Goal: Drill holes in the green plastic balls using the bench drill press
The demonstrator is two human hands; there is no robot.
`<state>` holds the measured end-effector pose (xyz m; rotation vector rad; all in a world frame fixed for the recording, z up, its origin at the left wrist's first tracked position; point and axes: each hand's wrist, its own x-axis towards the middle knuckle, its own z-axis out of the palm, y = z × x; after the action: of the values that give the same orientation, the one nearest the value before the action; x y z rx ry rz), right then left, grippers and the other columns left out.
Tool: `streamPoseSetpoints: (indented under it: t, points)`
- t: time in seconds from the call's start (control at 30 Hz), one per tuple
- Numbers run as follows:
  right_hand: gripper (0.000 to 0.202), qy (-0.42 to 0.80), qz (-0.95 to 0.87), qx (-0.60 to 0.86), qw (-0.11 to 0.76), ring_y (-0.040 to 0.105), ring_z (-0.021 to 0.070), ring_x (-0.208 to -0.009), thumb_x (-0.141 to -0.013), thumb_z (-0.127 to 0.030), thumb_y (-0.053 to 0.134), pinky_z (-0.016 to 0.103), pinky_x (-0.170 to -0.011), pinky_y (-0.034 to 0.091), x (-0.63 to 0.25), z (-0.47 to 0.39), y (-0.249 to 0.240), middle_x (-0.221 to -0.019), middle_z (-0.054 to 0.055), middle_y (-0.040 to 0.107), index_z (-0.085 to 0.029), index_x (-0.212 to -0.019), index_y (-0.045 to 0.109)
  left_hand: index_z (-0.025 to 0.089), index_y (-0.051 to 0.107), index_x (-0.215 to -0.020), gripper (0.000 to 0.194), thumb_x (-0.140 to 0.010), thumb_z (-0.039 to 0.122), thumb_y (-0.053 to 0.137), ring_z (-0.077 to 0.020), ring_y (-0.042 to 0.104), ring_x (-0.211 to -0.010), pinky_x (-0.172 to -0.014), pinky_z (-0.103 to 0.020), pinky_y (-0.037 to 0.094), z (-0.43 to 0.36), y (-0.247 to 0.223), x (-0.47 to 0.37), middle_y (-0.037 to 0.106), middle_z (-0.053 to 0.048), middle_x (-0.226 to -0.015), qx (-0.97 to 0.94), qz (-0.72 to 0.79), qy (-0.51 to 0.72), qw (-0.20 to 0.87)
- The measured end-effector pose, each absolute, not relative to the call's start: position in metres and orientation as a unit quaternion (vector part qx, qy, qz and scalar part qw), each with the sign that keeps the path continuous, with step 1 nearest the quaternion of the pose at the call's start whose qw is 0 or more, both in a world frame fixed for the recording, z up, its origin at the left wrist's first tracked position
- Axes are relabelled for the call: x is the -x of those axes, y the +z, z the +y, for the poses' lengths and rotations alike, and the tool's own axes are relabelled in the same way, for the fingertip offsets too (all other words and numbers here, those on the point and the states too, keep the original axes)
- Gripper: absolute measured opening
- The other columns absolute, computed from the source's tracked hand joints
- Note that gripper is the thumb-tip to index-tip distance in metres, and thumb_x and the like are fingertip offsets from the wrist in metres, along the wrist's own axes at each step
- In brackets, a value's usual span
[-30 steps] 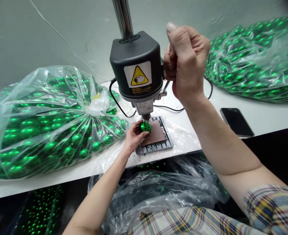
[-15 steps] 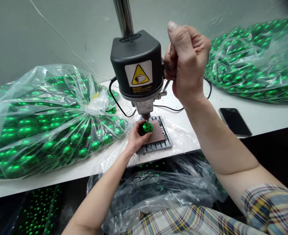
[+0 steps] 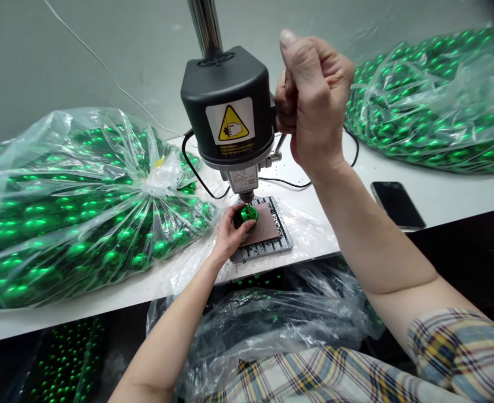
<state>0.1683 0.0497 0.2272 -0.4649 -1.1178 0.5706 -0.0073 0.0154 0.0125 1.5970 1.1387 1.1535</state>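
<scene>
A black drill press (image 3: 228, 106) with a yellow warning label stands on the white table. Under its chuck, a shiny green ball (image 3: 249, 214) rests over a pinkish board (image 3: 266, 223) on the grey slotted base (image 3: 286, 238). My left hand (image 3: 231, 232) grips the ball from the left, thumb in front, with the other fingers partly hidden behind it. The drill tip meets the ball's top; how deep it sits cannot be seen. My right hand (image 3: 314, 98) is closed in a fist at the right of the drill head, around a lever handle that is mostly hidden.
A tied clear bag of green balls (image 3: 74, 218) fills the table's left, and another bag (image 3: 427, 106) lies at the back right. A phone (image 3: 397, 205) lies right of my forearm. Clear plastic (image 3: 264, 324) hangs below the table edge, and a black cable (image 3: 289, 183) runs behind the base.
The whole view has shifted slightly, so everything appears a little further left. Both hands keep their grips, and the ball remains under the chuck.
</scene>
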Motion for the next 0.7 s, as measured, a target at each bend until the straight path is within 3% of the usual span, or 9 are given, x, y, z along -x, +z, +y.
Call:
streamPoseSetpoints:
  t: [0.17,0.5,0.7]
  points:
    - [0.069,0.246,-0.520,0.272,0.771,0.028,0.0107,-0.042,-0.075,-0.084,0.059,0.033,-0.039,0.024,-0.167,0.049,0.229,-0.051,-0.005,0.029,-0.026,-0.057,0.024,0.020,0.065,-0.118,0.054,-0.070,0.034,0.086,-0.0265,0.065,-0.109,-0.100,-0.042,0.050,0.009,0.015,0.001,0.070,-0.009,-0.115,-0.663,0.447,0.439,0.409]
    - [0.066,0.244,-0.527,0.262,0.771,0.027,0.0110,-0.040,-0.079,-0.078,0.061,0.032,-0.039,0.022,-0.168,0.043,0.225,-0.048,-0.005,0.032,-0.025,-0.057,0.028,0.018,0.062,-0.123,0.067,-0.065,0.035,0.090,-0.0279,0.066,-0.111,-0.102,-0.043,0.052,0.004,0.006,-0.005,0.070,-0.011,-0.119,-0.598,0.451,0.476,0.462]
    - [0.058,0.230,-0.527,0.227,0.786,0.025,0.0104,-0.039,-0.087,-0.051,0.070,0.034,-0.042,0.020,-0.168,0.030,0.216,-0.046,-0.005,0.032,-0.024,-0.053,0.031,0.017,0.062,-0.122,0.067,-0.064,0.034,0.091,-0.0270,0.067,-0.109,-0.102,-0.043,0.053,0.003,0.006,-0.005,0.070,-0.011,-0.117,-0.587,0.437,0.486,0.478]
